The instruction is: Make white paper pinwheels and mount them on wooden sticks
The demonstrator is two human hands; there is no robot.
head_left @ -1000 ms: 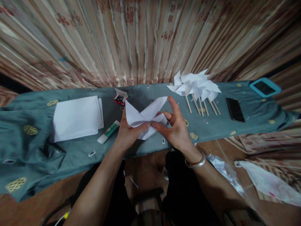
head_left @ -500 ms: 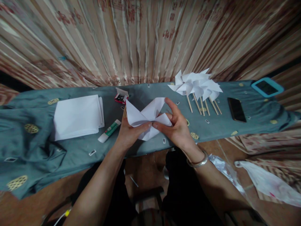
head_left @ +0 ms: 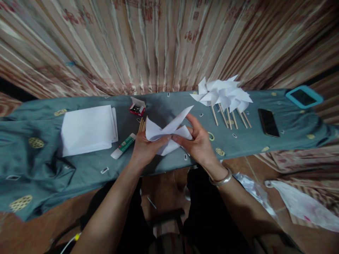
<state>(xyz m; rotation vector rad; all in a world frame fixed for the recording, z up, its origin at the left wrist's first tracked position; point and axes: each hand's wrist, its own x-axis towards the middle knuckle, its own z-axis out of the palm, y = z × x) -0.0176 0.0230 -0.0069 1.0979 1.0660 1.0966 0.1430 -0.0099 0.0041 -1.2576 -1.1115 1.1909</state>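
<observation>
Since the earlier frame the right hand (head_left: 200, 143) has drawn its raised finger down onto the folded white paper (head_left: 166, 132), whose upper right flap now juts out free. That paper is held just above the near edge of the worktop (head_left: 39, 158), between both hands. Fingers of the left hand (head_left: 144, 148) are clamped on its lower left part, and the right hand's fingers are pinched together on its middle (a bangle sits on that wrist). Just left of the paper lie wooden sticks (head_left: 142, 124), a glue tube (head_left: 123, 146) and a small red box (head_left: 137, 109). Farther left is a stack of white sheets (head_left: 87, 129). To the right lie finished paper pinwheels (head_left: 224, 95), then a dark phone (head_left: 268, 122).
</observation>
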